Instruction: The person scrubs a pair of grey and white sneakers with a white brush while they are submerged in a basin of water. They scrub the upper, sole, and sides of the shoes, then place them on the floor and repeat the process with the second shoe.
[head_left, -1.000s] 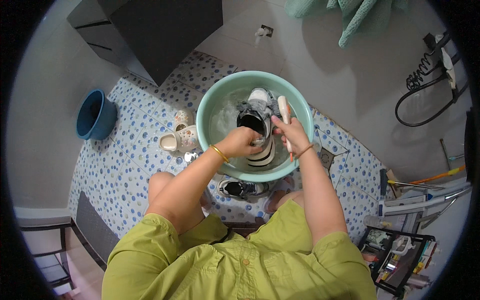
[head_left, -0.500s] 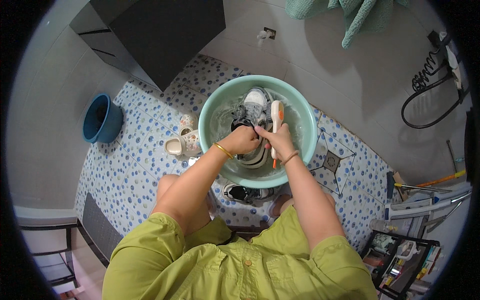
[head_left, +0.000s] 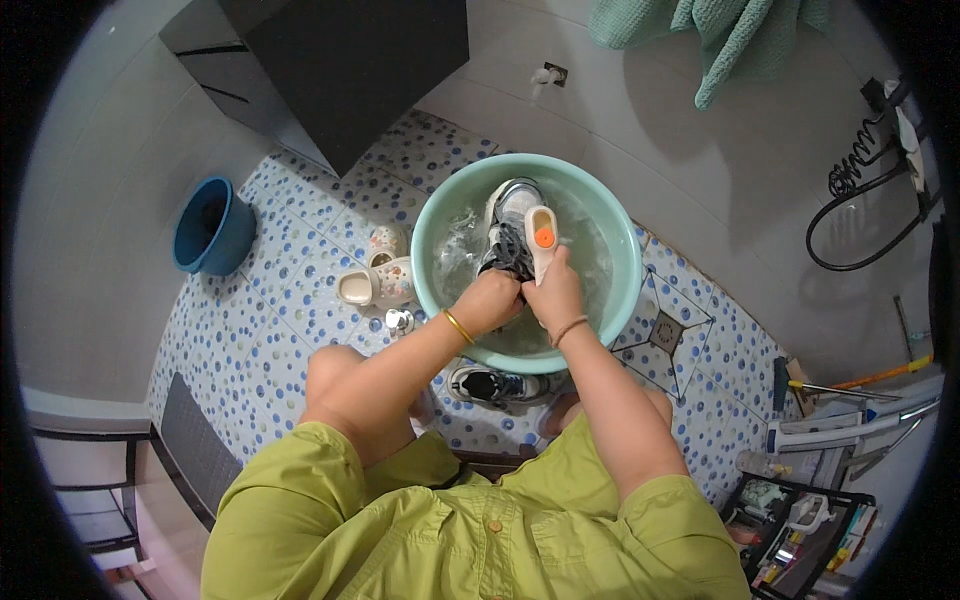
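Note:
A round teal basin (head_left: 430,230) of soapy water stands on the tiled floor. In it lies a grey, white and black sneaker (head_left: 508,222). My left hand (head_left: 488,301), with a gold bangle on the wrist, grips the near end of the sneaker. My right hand (head_left: 556,293) holds a white scrub brush (head_left: 540,237) with an orange spot, pressed against the side of the sneaker.
A second sneaker (head_left: 490,385) lies on the floor under the basin's near rim. Patterned slippers (head_left: 376,281) sit left of the basin, a blue bucket (head_left: 212,227) farther left. A dark cabinet (head_left: 345,70) stands behind, a green towel (head_left: 720,35) hangs top right, and a rack of bottles (head_left: 800,525) is bottom right.
My two hands have come closer together over the sneaker, and the brush has shifted from the sneaker's right side onto the shoe. The view has also moved a little.

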